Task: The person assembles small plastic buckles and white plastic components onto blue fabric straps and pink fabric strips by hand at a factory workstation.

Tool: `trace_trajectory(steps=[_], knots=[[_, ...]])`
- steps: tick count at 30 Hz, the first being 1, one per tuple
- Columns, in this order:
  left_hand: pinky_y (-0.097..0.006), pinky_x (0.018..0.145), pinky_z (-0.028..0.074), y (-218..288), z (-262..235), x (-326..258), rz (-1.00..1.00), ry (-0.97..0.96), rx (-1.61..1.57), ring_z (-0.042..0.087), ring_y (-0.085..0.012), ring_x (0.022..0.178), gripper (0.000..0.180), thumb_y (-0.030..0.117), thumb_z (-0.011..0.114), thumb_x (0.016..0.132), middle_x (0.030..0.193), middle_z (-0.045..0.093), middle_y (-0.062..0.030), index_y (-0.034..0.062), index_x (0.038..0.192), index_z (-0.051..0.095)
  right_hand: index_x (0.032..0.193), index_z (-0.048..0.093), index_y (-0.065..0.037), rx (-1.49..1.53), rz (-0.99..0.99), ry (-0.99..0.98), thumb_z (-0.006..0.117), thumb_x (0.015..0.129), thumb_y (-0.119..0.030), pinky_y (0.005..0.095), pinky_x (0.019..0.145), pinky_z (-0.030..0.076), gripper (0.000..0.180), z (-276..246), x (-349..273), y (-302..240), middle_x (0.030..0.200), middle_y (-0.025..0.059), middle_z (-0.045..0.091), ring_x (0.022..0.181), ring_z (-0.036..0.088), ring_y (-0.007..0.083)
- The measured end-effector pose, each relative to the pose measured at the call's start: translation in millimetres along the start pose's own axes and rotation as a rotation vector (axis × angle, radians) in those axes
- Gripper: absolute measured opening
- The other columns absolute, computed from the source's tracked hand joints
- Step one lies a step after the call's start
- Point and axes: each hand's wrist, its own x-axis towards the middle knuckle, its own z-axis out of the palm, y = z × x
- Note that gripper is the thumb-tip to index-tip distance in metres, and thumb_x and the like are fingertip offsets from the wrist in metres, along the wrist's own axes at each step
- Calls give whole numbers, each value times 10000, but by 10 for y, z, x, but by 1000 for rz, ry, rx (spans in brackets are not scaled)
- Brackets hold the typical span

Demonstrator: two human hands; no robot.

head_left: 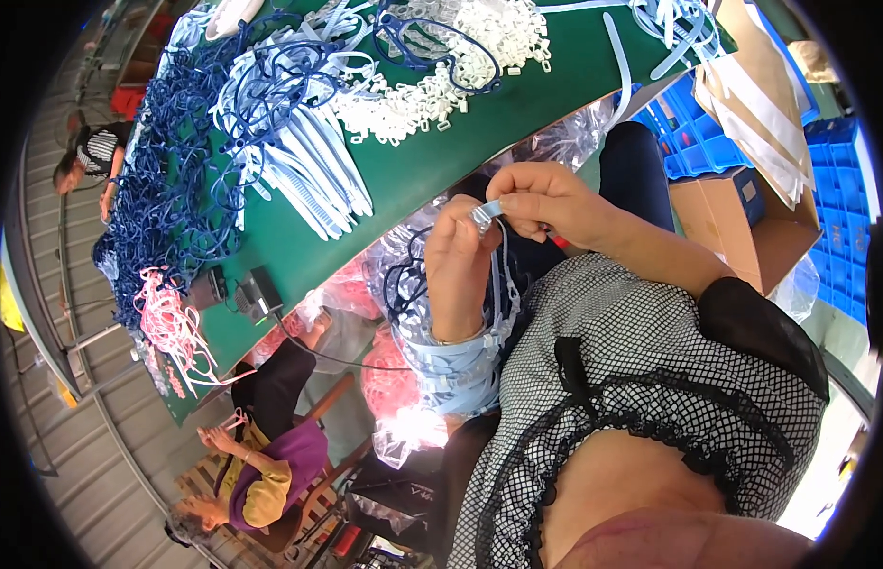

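My left hand is closed in a pinch on a small clear buckle, raised near the table's front edge. A light blue strap runs from the buckle into the fingertips of my right hand, which are pressed together on it. The two hands nearly touch. Around my left forearm lies a thick bunch of light blue straps, with dark blue cords among them. Part of the strap is hidden by my fingers.
The green table bears a dark blue cord heap, ridged light blue straps, white buckles and pink straps. A black adapter sits at its edge. Right stand a cardboard box and blue crates. A co-worker sits lower left.
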Motion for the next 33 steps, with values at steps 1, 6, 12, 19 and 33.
trace_trajectory(steps=[1, 6, 12, 19, 33], knots=[[-243, 638, 334, 12, -27, -7, -7, -5, -17, 413, -110, 737, 227, 259, 493, 909, 849, 460, -18, 32, 908, 499, 940, 547, -13, -90, -9, -5, 514, 893, -136, 180, 460, 335, 137, -18, 5, -9, 676, -8, 497, 515, 420, 44], [-228, 626, 309, 33, 3, -17, -3, 98, 120, 388, -100, 691, 159, 163, 501, 896, 790, 430, -7, 11, 859, 530, 912, 550, -39, -848, -613, 63, 589, 825, -119, 242, 533, 406, 124, -19, 71, -26, 825, 42, 510, 635, 509, 122], [-261, 614, 352, 59, -70, 13, 210, 64, 889, 433, -157, 672, 78, 72, 552, 837, 761, 466, -62, -5, 840, 539, 817, 538, -37, -1045, -624, 175, 591, 772, -65, 302, 638, 445, 75, 49, 10, -44, 935, 80, 494, 743, 542, 219], [-278, 593, 357, 77, -110, -26, 115, 86, 957, 440, -174, 652, 69, 59, 555, 825, 736, 462, -73, -8, 821, 539, 828, 529, -20, -1040, -660, 95, 568, 798, -60, 250, 634, 418, 63, -55, 47, -13, 950, 53, 499, 734, 523, 159], [-222, 711, 403, 68, -18, -133, -39, 149, 181, 521, -102, 788, 164, 62, 488, 866, 897, 562, -39, 17, 1014, 544, 897, 576, -22, -560, -180, -88, 617, 822, -147, 215, 645, 412, 151, -104, 3, 43, 841, 6, 549, 762, 510, 64]])
